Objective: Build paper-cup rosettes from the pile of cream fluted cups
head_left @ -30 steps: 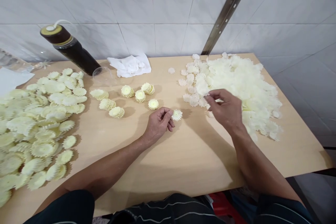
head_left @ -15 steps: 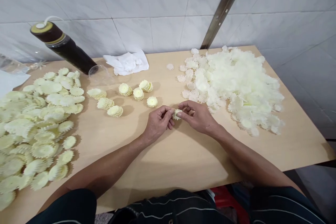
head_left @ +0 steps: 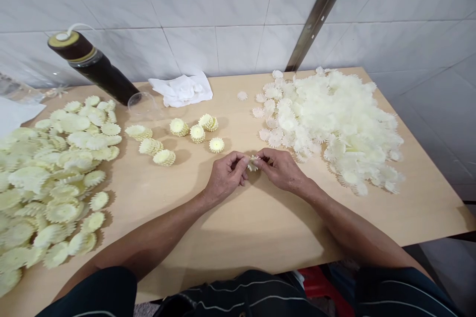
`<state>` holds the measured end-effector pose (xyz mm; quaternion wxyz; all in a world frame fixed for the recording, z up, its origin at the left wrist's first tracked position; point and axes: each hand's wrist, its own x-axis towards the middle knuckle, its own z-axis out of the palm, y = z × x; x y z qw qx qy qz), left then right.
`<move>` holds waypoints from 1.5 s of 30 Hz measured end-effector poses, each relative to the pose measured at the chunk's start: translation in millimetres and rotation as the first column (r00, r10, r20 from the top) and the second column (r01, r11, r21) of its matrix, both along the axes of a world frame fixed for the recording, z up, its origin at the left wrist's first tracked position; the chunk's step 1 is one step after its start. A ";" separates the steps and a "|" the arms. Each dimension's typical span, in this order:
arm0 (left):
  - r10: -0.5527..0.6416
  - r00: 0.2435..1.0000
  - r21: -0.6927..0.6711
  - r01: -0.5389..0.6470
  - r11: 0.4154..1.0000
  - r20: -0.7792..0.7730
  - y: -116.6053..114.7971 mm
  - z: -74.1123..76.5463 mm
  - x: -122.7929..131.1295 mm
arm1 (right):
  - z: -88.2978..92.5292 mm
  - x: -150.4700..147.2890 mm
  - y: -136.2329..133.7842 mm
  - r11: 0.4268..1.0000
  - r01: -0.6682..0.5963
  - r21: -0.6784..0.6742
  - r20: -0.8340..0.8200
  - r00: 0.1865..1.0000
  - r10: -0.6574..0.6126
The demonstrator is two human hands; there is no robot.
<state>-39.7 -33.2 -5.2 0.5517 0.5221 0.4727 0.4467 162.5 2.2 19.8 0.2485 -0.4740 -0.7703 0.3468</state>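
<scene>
Between my fingertips, over the middle of the table, is a small pale yellow flower-shaped piece (head_left: 253, 165) with a toothed edge. My left hand (head_left: 225, 176) pinches it from the left, fingers curled. From the other side my right hand (head_left: 279, 168) grips it between thumb and forefinger. Just beyond my left hand stand several small stacks of toothed yellow discs, the nearest being a single stack (head_left: 216, 145). A big heap of thin, whitish flower-shaped discs (head_left: 334, 114) spreads to the right of my right hand.
A pile of thicker yellow toothed discs (head_left: 63, 178) covers the table's left side. Behind it a dark bottle (head_left: 106, 77) leans near the tiled wall, beside a clear round lid (head_left: 142, 105) and a crumpled white tissue (head_left: 183, 90). One loose disc (head_left: 242, 95) lies at the back.
Both hands remain together at nearly the same spot. My right fingers have shifted slightly on the flower-shaped piece, which now looks more tilted and more covered. The piles and stacks are unchanged.
</scene>
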 end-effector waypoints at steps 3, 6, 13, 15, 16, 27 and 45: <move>0.006 1.000 -0.008 -0.006 1.000 0.005 -0.5 0.4 0.4 | -1.0 0.9 0.2 0.998 0.009 0.060 0.020 1.000 -0.010; 0.010 1.000 -0.008 -0.010 1.000 0.000 -0.6 -0.5 -0.3 | -0.8 1.3 0.2 0.997 0.016 0.074 0.029 0.999 -0.018; 0.019 1.000 -0.013 -0.019 1.000 0.002 -0.6 -0.1 -0.8 | 0.1 -0.4 0.2 0.999 0.035 -0.019 0.001 0.999 -0.035; 0.014 1.000 -0.013 -0.014 1.000 0.011 -0.9 0.9 -0.2 | 0.5 -1.1 0.2 0.998 0.050 -0.042 -0.006 0.999 -0.050; 0.012 1.000 -0.015 -0.012 1.000 0.015 -1.0 1.5 0.1 | 0.9 -1.3 0.2 0.997 0.057 -0.055 -0.010 0.998 -0.057; 0.033 0.998 -0.046 -0.031 0.998 0.053 2.4 0.6 1.2 | -0.5 -1.5 -0.9 0.975 0.081 -0.207 -0.124 0.986 -0.108; 0.038 0.995 -0.055 -0.033 0.998 0.088 6.4 2.2 -0.3 | -13.7 -7.7 -4.2 0.986 0.154 0.058 -0.200 0.970 -0.140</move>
